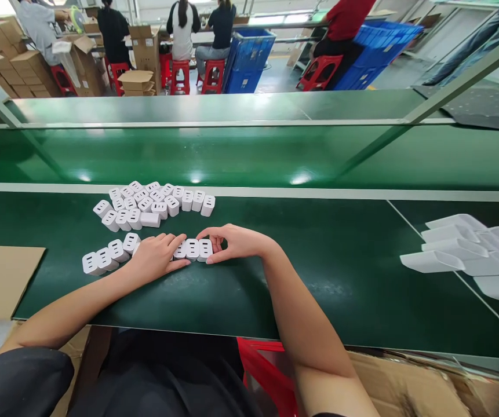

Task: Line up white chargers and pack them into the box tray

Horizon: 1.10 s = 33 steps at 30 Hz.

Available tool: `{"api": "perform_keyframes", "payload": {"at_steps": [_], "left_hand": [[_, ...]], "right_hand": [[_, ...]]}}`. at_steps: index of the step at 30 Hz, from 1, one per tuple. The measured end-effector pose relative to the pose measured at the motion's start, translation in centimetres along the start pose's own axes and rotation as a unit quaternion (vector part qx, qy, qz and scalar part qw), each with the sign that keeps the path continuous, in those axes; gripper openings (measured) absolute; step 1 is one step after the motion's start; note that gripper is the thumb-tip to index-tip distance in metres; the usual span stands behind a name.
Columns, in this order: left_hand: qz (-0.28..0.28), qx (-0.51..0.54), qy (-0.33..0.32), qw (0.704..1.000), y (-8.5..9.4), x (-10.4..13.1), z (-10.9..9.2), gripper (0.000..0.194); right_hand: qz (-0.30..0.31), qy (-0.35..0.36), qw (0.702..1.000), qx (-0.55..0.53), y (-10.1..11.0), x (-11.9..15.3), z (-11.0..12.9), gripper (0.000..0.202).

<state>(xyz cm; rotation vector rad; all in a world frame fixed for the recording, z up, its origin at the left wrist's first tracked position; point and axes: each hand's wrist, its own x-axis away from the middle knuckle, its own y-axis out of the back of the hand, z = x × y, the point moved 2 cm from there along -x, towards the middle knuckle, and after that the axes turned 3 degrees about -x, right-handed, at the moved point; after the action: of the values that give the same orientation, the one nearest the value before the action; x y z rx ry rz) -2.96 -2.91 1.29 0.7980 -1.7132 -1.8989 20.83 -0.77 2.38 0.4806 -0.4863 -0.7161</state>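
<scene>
So the right hand [227, 240] has thumb and index finger pinching the end block of a row of three white two-slot blocks [192, 250], right around the center of the frame. The left hand [156, 255] is at the other end, thumb at the near edge and fingers curled over the far side, covering whatever's underneath. More of the same slotted blocks [105, 259] trail off to the lower left of it, and a loose cluster [145, 204] sits just above, all on the dark green work surface [319, 307].

Far right there's a pile of white hollow shells [453, 249], kinda overlapping, and far left a flat cardboard sheet [3, 281].

Container-wise: blue plastic crates [249, 58] up top, more blue crates [375, 49] upper right, cardboard cartons [27, 69] upper left, one open carton [86, 63] with its flaps up. Can't see what's inside any. Printing on them is too tiny to read, tbh.
</scene>
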Motion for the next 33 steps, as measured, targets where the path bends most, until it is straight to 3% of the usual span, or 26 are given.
{"api": "perform_keyframes", "payload": {"at_steps": [3,8,11,14,18,25,33], "left_hand": [[-0.015,0.02,-0.002,1.0,1.1,1.1,1.1,0.069],[-0.031,0.024,0.054,0.998,2.9,5.2,5.4,0.08],[-0.008,0.037,0.091,0.995,3.0,7.7,7.6,0.084],[0.004,0.046,0.099,0.994,2.3,9.0,8.4,0.082],[-0.009,0.036,0.088,0.995,1.5,9.1,8.6,0.073],[0.019,0.065,0.064,0.996,1.7,8.8,10.1,0.059],[0.007,0.011,0.004,1.0,1.7,8.3,9.5,0.076]], "right_hand": [[-0.037,0.014,0.999,0.008,0.3,-0.1,-0.2,0.061],[-0.129,0.082,0.988,0.03,-0.3,-0.9,0.0,0.059],[-0.153,0.128,0.978,0.066,-1.8,-1.6,1.1,0.059],[-0.167,0.183,0.959,0.138,-3.6,-2.0,2.5,0.058],[-0.185,0.21,0.934,0.223,-5.3,-2.5,3.4,0.055],[-0.157,0.189,0.934,0.259,-6.3,-3.3,2.7,0.051],[-0.155,0.188,0.933,0.264,-6.3,-3.3,2.4,0.044]]}}
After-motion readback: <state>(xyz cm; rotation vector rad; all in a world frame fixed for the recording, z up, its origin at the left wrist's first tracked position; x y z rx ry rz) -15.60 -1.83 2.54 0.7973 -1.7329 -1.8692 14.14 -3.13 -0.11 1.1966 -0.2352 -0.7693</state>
